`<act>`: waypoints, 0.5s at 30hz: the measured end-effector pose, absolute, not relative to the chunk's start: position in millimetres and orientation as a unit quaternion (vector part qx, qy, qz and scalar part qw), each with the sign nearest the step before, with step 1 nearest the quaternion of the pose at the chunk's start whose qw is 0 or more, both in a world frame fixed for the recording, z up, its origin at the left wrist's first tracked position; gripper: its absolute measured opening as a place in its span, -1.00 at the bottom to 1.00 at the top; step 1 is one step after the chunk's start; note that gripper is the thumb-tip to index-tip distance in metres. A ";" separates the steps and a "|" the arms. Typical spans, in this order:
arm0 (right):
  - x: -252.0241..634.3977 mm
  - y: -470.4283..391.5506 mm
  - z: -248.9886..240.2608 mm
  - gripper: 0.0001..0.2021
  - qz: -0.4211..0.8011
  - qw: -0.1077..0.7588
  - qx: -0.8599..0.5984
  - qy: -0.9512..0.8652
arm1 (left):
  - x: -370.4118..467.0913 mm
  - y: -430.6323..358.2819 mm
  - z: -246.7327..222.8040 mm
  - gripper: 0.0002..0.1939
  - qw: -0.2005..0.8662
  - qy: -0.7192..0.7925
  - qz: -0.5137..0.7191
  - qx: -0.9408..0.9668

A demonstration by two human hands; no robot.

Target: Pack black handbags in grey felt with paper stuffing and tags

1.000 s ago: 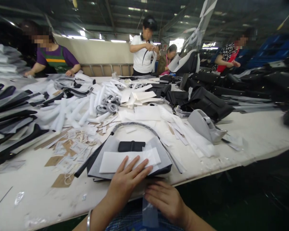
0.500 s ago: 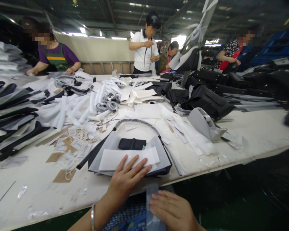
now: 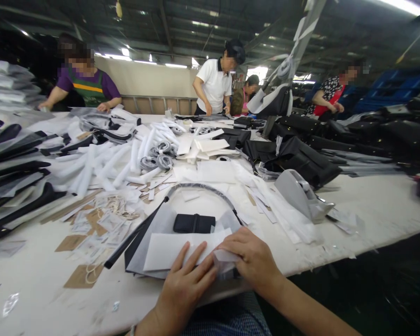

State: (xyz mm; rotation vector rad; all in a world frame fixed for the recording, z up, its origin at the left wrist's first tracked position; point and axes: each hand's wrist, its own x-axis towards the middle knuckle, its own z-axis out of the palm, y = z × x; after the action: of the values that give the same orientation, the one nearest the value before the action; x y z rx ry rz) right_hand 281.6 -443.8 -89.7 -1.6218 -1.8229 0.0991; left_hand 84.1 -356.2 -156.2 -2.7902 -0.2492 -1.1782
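Observation:
A black handbag (image 3: 135, 254) lies at the table's front edge, its wrapped handle (image 3: 196, 186) arching away from me. Grey-white paper covers its front, around a black strap tab (image 3: 194, 223). Across the lower part rests a white foam sheet (image 3: 171, 249). My left hand (image 3: 185, 289) lies on the sheet's lower edge with fingers spread. Closed fingers of my right hand (image 3: 252, 256) pinch a translucent sheet (image 3: 226, 256) at the bag's right side, close to my left fingertips.
Paper tags with strings (image 3: 108, 214) lie left of the bag. Behind are white foam tubes (image 3: 119, 163) and wrapped coils (image 3: 161, 156). A grey tape dispenser (image 3: 301, 193) stands at right, before black bags (image 3: 301, 158). Several people work across the table (image 3: 367, 205).
My right hand has risen from below the table edge onto the bag's right side, bringing the translucent sheet. My left hand stays on the foam. The person in white has lowered their hands.

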 end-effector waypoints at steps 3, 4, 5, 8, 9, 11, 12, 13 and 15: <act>287.8 -433.9 -98.9 -0.84 0.096 0.366 -0.656 -0.653 | 84.0 -354.7 -156.8 -0.75 0.065 -0.074 -0.392 -0.915; 289.1 -431.3 -100.6 -0.87 0.114 0.367 -0.671 -0.634 | 83.8 -354.1 -157.3 -0.74 0.067 -0.072 -0.392 -0.915; 290.2 -428.8 -101.5 -0.88 0.130 0.363 -0.689 -0.614 | 83.6 -353.3 -157.9 -0.73 0.069 -0.071 -0.391 -0.915; 293.9 -422.3 -101.3 -0.89 0.165 0.324 -0.733 -0.575 | 83.6 -351.1 -159.4 -0.71 0.069 -0.065 -0.388 -0.917; 295.3 -420.4 -100.6 -0.89 0.174 0.310 -0.739 -0.572 | 83.8 -350.3 -159.7 -0.71 0.067 -0.064 -0.387 -0.917; 297.8 -417.2 -99.2 -0.88 0.188 0.294 -0.742 -0.573 | 84.8 -348.8 -159.5 -0.69 0.059 -0.065 -0.386 -0.918; 298.7 -416.0 -98.9 -0.88 0.192 0.291 -0.742 -0.572 | 85.4 -348.1 -159.0 -0.68 0.055 -0.066 -0.388 -0.918; 299.4 -415.0 -98.8 -0.89 0.195 0.290 -0.743 -0.570 | 86.2 -347.5 -158.1 -0.67 0.052 -0.068 -0.387 -0.918; 300.0 -413.9 -99.7 -0.90 0.196 0.292 -0.745 -0.567 | 87.9 -346.8 -155.6 -0.66 0.054 -0.071 -0.384 -0.919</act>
State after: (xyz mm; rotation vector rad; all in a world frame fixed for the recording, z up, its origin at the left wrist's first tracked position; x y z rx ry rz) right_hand 300.0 -413.9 -99.7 -1.9860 -1.5113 0.5213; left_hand 87.9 -346.8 -155.6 -2.7917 -0.2154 -1.1666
